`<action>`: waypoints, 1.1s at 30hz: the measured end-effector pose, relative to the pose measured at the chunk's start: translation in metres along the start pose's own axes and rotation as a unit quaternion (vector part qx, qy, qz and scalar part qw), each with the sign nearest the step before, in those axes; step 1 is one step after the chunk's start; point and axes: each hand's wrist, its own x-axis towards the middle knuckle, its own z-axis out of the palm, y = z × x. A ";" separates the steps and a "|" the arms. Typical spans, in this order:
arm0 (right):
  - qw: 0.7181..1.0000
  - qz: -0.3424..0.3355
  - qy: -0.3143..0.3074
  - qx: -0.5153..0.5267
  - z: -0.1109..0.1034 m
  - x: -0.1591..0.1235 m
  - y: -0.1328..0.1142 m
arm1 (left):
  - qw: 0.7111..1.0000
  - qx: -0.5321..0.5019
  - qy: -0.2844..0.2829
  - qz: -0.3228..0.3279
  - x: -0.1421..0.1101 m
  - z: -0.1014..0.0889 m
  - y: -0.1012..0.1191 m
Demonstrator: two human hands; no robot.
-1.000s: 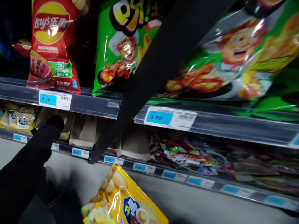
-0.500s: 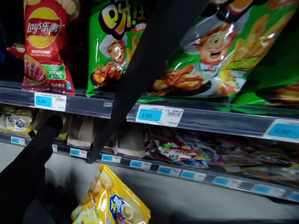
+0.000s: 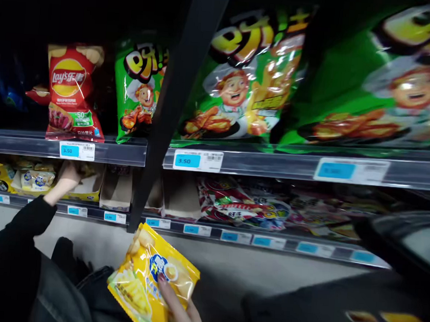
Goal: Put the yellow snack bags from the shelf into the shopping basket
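My right hand point(image 3: 178, 310) is low in the view and grips a yellow snack bag point(image 3: 148, 279) with a blue logo, thumb pressed on its front. My left hand point(image 3: 64, 182), in a black sleeve, reaches into the lower shelf at the left, among yellow packets point(image 3: 33, 177) and a yellow box point(image 3: 90, 186). Its fingers are hidden inside the shelf, so I cannot see whether they hold anything.
The upper shelf holds a red Lay's bag point(image 3: 70, 92) and green chip bags point(image 3: 238, 89) behind a rail with blue price tags point(image 3: 187, 160). A black upright post point(image 3: 167, 108) splits the shelving. Brown cartons point(image 3: 115, 188) and mixed packets point(image 3: 248, 205) fill the lower shelf. A dark object point(image 3: 397, 237) intrudes at right.
The view has pulled back and the shelves look smaller. My left hand has come partly out of the shelf, wrist now showing. My right hand holds the yellow bag a little higher and further left.
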 end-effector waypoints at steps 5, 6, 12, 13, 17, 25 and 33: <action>1.000 -0.016 -0.003 0.000 0.006 -0.007 -0.002 | 0.974 -0.175 -0.143 0.019 -0.086 -0.018 0.002; 1.000 -0.020 -0.008 -0.008 0.006 -0.008 -0.002 | 0.949 -0.263 -0.173 0.028 -0.106 -0.020 0.006; 0.994 -0.072 -0.045 -0.075 0.005 -0.008 0.006 | 0.916 -0.391 -0.073 0.053 -0.187 -0.007 0.031; 0.992 -0.077 -0.055 -0.085 0.005 -0.008 0.008 | 0.906 -0.415 -0.064 0.046 -0.195 -0.002 0.034; 0.982 -0.096 -0.111 -0.115 0.005 -0.011 0.019 | 0.838 -0.543 -0.057 0.017 -0.214 0.009 0.040; 0.969 -0.143 -0.171 -0.106 0.001 -0.012 0.028 | 0.839 -0.539 -0.075 -0.007 -0.223 0.008 0.044; 0.975 -0.120 -0.177 -0.063 -0.003 0.000 0.036 | 0.859 -0.508 -0.064 -0.007 -0.226 0.014 0.039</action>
